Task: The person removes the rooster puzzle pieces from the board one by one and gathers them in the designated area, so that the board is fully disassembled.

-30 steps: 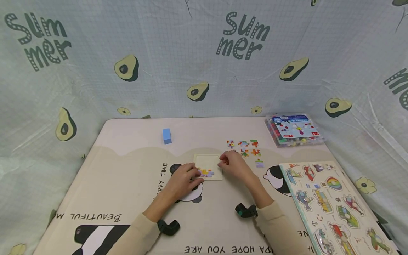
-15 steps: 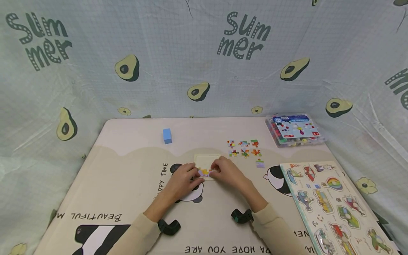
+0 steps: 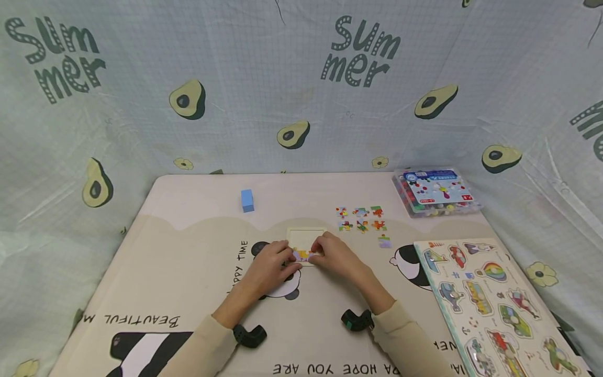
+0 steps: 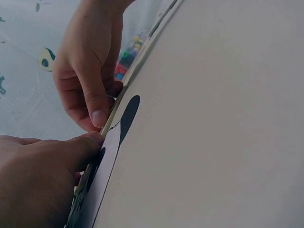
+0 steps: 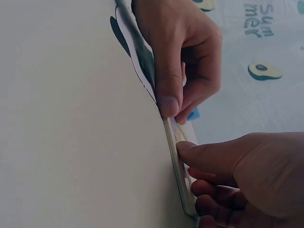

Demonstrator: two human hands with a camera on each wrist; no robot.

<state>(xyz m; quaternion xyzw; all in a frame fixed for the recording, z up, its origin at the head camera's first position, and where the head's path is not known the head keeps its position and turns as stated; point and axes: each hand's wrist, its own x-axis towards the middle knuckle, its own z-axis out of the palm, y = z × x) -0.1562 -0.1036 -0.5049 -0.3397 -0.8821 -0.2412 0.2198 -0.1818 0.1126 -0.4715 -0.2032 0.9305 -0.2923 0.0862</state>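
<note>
A small cream puzzle tray (image 3: 301, 238) lies mid-table, with yellow and purple puzzle pieces (image 3: 302, 255) along its near side. My left hand (image 3: 270, 267) holds the tray's left edge; in the right wrist view the left hand (image 5: 183, 52) has its thumb on the rim. At the row's right end, my right hand (image 3: 336, 256) pinches a puzzle piece, mostly hidden by the fingertips. The right wrist view shows the right hand (image 5: 266, 175) low over the tray edge (image 5: 178, 173), thumb on top and fingers curled. Several loose puzzle pieces (image 3: 361, 226) lie beyond it.
A blue block (image 3: 247, 201) stands at the back left. At the back right is a clear plastic box (image 3: 435, 193) of colourful parts. A picture board (image 3: 499, 303) with vehicle shapes lies at the right. Printed curtains (image 3: 235, 104) rise behind the table.
My right hand has moved left and slightly toward me, from the tray's right edge onto the row of pieces, then stayed there. The left hand has kept its place.
</note>
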